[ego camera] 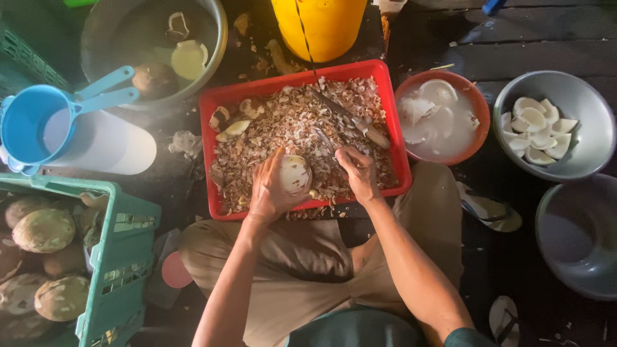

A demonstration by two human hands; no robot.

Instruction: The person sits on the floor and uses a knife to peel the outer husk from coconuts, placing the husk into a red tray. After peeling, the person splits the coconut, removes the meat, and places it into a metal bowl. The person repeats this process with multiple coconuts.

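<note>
Floor: dark wooden planks (514, 51), littered with husk scraps, carry everything; the person sits cross-legged on them in tan trousers.
Red tray (400, 168): rectangular, just in front of the knees, heaped with brown and white peelings (283, 125).
Left hand (268, 189): over the near edge of the tray, fingers wrapped around a pale, partly peeled coconut (295, 173) that it holds above the peelings.
Right hand (358, 172): just beside the coconut, fingers closed on a small blade (326, 144) that points away over the tray.
Knife (350, 119): long, lying loose on the peelings at the far right of the tray, apart from both hands.
Orange bowl (479, 115): right of the tray, holding cloudy water and white coconut pieces.
Metal bowl (578, 96): further right, holding clean white coconut pieces (536, 128).
Grey bowl (575, 238): near right; I cannot tell what it holds.
Green crate (119, 250): near left, filled with brown unpeeled coconuts (44, 230).
Blue jug (32, 122): far left, beside a white cylinder (109, 148).
Large metal basin (218, 38): far left, with shells inside.
Yellow bucket (318, 26): beyond the tray.
</note>
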